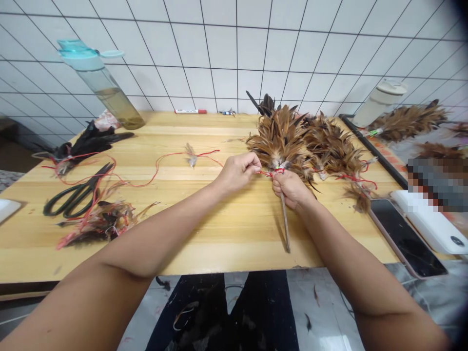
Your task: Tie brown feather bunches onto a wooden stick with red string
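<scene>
A feather duster in the making (280, 139) lies over the wooden table, its brown feathers fanned out above a thin wooden stick (285, 224). My right hand (288, 189) grips the bound end of the bundle, just above where the stick shows. My left hand (239, 171) pinches a red thread (266, 172) between its fingers, close to my right hand. That thread runs to the binding at the feathers' base. Fingers and feathers hide most of the binding.
Black-handled scissors (76, 192), tangled red thread, and dark feather bunches (98, 222) lie at the table's left. More brown feathers (332, 146) spread to the right. A phone (405, 236), white power bank (427, 222), water bottle (98, 83), and marker (190, 111) sit around the table's edges.
</scene>
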Demonstrator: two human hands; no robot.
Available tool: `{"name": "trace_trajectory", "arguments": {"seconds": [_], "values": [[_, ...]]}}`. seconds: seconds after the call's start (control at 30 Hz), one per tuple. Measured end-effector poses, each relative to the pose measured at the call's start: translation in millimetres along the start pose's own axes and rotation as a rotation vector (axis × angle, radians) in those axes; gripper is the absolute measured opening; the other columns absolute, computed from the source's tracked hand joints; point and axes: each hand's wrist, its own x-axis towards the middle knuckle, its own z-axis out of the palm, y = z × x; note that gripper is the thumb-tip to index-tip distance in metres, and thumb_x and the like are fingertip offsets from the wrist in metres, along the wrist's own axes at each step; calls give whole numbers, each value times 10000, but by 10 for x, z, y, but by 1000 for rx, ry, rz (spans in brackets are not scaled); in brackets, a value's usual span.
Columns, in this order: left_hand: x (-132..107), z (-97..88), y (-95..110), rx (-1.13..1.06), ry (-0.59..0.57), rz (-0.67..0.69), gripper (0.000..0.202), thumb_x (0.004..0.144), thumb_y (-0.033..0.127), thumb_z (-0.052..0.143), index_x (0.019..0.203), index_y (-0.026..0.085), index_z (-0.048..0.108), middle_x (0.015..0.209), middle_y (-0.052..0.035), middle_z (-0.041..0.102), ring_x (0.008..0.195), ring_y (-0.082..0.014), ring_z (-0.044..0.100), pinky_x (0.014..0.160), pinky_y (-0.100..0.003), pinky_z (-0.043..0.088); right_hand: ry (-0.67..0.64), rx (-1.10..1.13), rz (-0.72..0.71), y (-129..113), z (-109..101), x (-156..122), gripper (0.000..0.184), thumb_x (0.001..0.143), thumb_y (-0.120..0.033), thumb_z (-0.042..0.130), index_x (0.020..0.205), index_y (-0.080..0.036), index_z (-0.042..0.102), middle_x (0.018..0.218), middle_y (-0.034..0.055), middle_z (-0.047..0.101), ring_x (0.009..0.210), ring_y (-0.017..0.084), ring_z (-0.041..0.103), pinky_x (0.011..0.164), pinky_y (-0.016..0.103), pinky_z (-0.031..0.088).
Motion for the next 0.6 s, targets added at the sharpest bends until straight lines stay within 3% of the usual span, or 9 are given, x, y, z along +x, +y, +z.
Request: {"name": "trace_trajectory", "arguments": {"seconds": [0.3,0.47,0.6], "values": [[-20,16,26,0,-18,29,179,766,75,509,910,151,583,663,34,542,596,-97,473,596,-213,376,46,10,23,-22,12,8,251,798,-94,504,613,-195,368,441,-96,292,350,25,207,354,169,115],[-23,24,-22,195,-106,229,187,825,97,458,874,140,633,776,-36,584,728,-135,536,681,-248,411,85,74,36,-40,14,20,253,822,-84,474,620,-193,368,425,-99,278,346,28,200,343,157,126],[-41,34,-42,376,-171,266,229,887,194,444,856,164,669,776,-47,546,687,-141,525,610,-251,387,142,83,51,-63,25,16,260,825,-91,483,626,-200,357,419,-101,280,343,31,207,340,155,127]]}}
